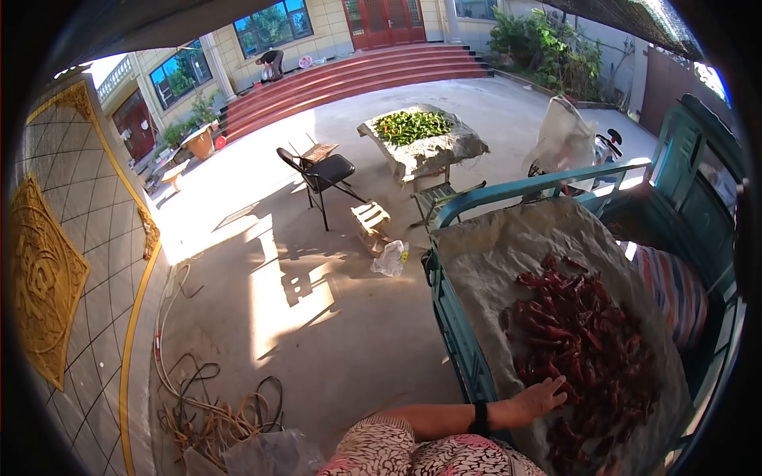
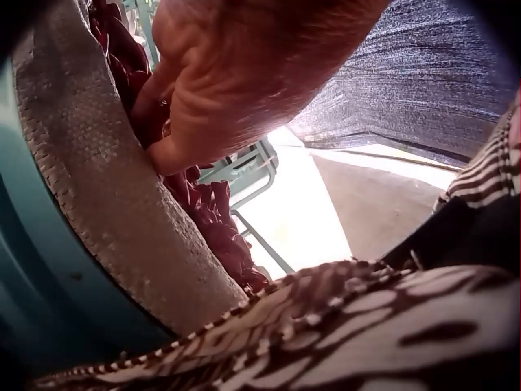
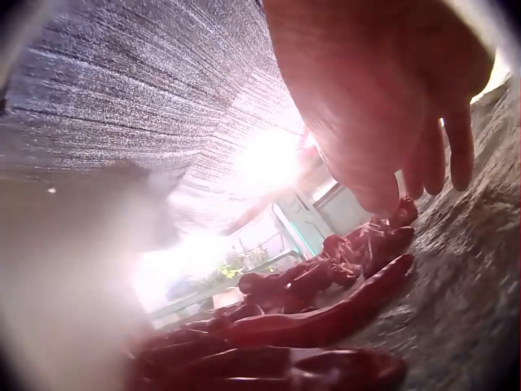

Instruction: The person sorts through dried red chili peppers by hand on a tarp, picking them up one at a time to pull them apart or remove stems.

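Dark red dried chili peppers (image 1: 583, 341) lie in a broad pile on a grey woven sheet (image 1: 484, 270) in the bed of a teal cart. My left hand (image 1: 530, 403), with a black band at its wrist, reaches over the pile's near left edge. In the left wrist view its fingers (image 2: 167, 151) point down among the peppers, their tips partly hidden. The right wrist view has my right hand (image 3: 383, 98) above the sheet, fingers extended downward. Its fingertips are right at the edge of several wrinkled chili peppers (image 3: 326, 314). The head view does not clearly show the right hand.
The cart's teal side rail (image 1: 460, 341) runs along the left of the sheet. A striped sack (image 1: 675, 293) lies on the right. Beyond stand a table with green peppers (image 1: 413, 125), a black folding chair (image 1: 327, 170) and a small wooden stool (image 1: 371, 222). Ropes (image 1: 218, 420) lie on the ground.
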The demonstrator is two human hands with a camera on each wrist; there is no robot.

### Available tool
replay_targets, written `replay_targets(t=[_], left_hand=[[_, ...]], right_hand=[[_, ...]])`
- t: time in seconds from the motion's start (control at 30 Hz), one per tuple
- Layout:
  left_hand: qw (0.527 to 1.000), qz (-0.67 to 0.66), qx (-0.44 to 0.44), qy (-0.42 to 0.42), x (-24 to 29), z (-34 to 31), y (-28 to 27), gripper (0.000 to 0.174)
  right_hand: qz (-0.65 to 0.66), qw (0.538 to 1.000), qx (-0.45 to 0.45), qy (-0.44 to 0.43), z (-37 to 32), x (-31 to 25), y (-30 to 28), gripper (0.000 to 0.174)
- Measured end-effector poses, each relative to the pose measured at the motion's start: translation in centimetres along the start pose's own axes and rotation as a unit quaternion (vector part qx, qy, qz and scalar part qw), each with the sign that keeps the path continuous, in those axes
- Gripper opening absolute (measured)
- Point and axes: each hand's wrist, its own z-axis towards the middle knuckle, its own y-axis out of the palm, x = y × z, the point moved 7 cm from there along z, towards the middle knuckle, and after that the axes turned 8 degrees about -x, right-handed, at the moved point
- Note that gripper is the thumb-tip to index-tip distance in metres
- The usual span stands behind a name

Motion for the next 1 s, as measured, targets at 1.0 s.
replay_targets(t=[1.0], left_hand=[[0.976, -0.213, 0.037, 0.014, 1.7, 0.5, -4.8, 0.043]], right_hand=[[0.356, 0.902, -0.236, -0.055, 2.5, -13.6, 7.5, 0.032]])
